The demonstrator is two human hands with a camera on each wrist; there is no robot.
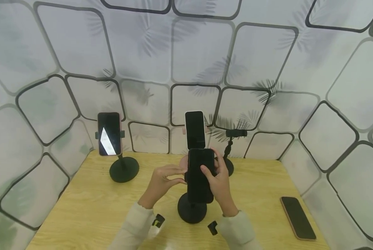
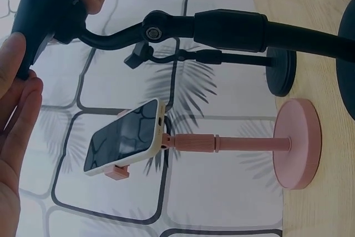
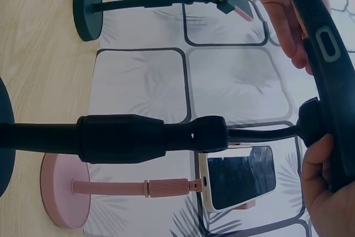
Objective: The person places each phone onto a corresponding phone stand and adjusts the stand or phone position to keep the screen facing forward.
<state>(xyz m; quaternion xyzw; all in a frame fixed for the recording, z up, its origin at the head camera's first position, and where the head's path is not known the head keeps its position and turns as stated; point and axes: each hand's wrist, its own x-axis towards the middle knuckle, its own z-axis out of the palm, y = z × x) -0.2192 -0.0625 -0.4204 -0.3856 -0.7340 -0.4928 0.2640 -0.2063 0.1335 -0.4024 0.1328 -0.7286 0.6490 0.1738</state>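
Observation:
A black phone (image 1: 201, 191) in a dark case stands tilted at the head of a black phone stand (image 1: 191, 210), mid-table. My right hand (image 1: 221, 184) grips the phone's right side, thumb lying on the screen and fingers behind. On the other side, my left hand (image 1: 163, 178) pinches the stand's clamp at the phone's left edge between thumb and fingers. In the right wrist view, the case's bottom end shows an oval cutout (image 3: 328, 44), and the stand's ball joint (image 3: 310, 120) sits behind the phone. Much of the clamp is hidden by the phone.
Behind is a pink stand (image 2: 299, 142) holding a white phone (image 1: 195, 130). A dark stand (image 1: 124, 170) at left carries another phone (image 1: 109, 132). A second black stand (image 1: 236, 133) at back right holds no phone. One phone (image 1: 298, 218) lies flat at the table's right.

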